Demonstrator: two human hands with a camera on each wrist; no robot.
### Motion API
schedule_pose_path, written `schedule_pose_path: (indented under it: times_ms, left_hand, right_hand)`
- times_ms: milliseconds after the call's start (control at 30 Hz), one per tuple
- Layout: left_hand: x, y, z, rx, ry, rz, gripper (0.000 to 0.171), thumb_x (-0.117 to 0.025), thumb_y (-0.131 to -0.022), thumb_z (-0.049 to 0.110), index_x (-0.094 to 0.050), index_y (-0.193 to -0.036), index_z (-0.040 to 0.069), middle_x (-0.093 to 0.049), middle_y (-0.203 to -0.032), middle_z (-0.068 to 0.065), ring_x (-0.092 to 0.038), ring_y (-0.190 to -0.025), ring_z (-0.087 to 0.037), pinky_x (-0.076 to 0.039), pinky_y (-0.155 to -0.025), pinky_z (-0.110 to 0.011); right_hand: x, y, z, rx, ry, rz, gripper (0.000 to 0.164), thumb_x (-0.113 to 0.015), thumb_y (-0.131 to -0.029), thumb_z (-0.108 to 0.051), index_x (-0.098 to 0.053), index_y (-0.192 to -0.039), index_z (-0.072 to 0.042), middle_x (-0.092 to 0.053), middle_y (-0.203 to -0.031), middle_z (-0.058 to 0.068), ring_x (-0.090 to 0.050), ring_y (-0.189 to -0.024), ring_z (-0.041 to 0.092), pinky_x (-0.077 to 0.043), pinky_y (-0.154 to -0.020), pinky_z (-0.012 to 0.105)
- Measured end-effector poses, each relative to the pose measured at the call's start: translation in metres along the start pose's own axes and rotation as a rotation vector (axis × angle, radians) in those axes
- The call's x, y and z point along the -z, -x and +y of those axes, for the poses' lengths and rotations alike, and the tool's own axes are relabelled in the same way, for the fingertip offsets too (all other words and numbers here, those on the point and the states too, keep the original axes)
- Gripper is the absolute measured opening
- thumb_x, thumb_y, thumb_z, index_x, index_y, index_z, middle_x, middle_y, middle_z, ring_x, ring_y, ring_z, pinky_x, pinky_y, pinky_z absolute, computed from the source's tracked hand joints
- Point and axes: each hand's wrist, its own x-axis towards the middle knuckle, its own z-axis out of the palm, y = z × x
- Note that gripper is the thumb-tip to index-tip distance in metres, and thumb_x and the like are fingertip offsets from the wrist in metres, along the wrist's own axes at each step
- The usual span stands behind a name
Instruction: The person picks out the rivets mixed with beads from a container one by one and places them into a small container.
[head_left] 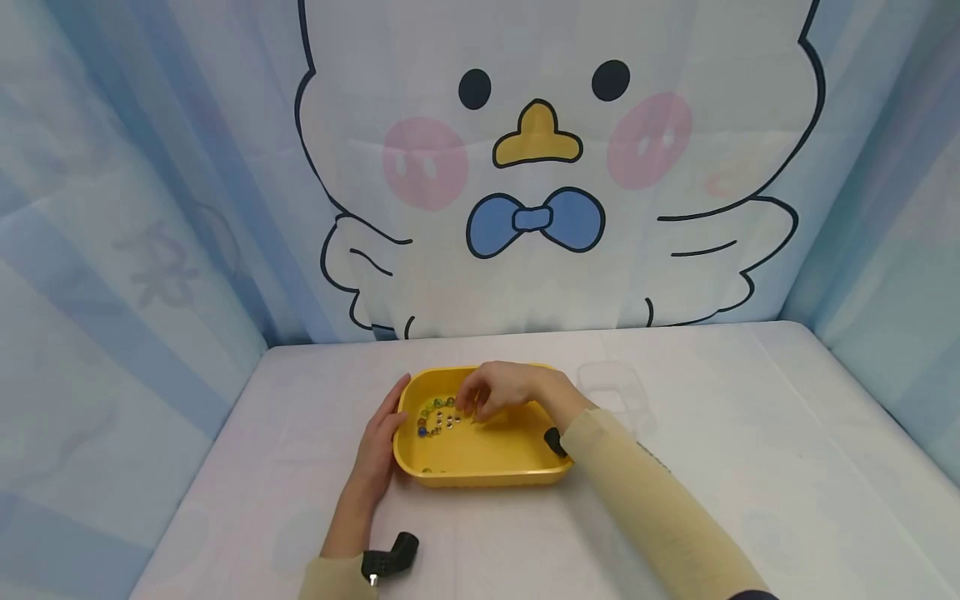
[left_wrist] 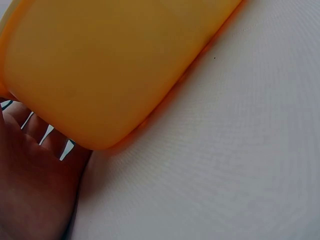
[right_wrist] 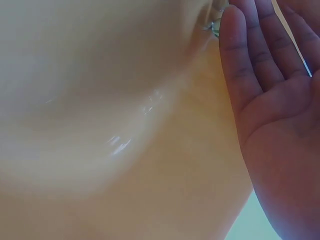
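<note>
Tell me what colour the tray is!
The tray is yellow; the head view shows it best.

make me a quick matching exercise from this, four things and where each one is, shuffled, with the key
1. left hand
2. yellow tray
3. blue marble
4. bow tie

A. inside the tray
B. printed on the backdrop
C. at the tray's left end
D. on the table

Pairs: 1-C, 2-D, 3-A, 4-B

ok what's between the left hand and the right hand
In the head view, small beads lie on the tray floor between the left hand and the right hand.
</note>
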Motion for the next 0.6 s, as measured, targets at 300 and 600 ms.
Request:
schedule_pose_path:
  times_ms: [300,600]
  left_hand:
    - [0.0010,-0.0010,-0.0009,-0.008,-0.006,-0.003,0.058,-0.035,-0.103,0.013,-0.032,-0.160,0.020,-0.024,-0.165,0.006,-0.015,-0.152,-0.015,-0.012,-0.122,-0.040]
    - [0.0006,-0.0014,-0.0031,-0.004,-0.002,0.004,0.059,-0.034,-0.102,0.012,-0.032,-0.160,0.019,-0.024,-0.165,0.006,-0.015,-0.152,-0.015,-0.013,-0.122,-0.040]
  right_hand:
    - [-0.0032,-0.0031,-0.0024,0.011,0.084,0.007,0.022,-0.076,-0.087,-0.001,-0.074,-0.107,-0.010,-0.067,-0.094,-0.003,-0.059,-0.087,0.013,-0.053,-0.082,0.024]
    - [-0.0066,-0.0056,-0.0045,0.010,0.139,0.006,0.019,-0.077,-0.086,0.000,-0.074,-0.103,-0.011,-0.065,-0.090,-0.005,-0.060,-0.087,0.011,-0.053,-0.082,0.023]
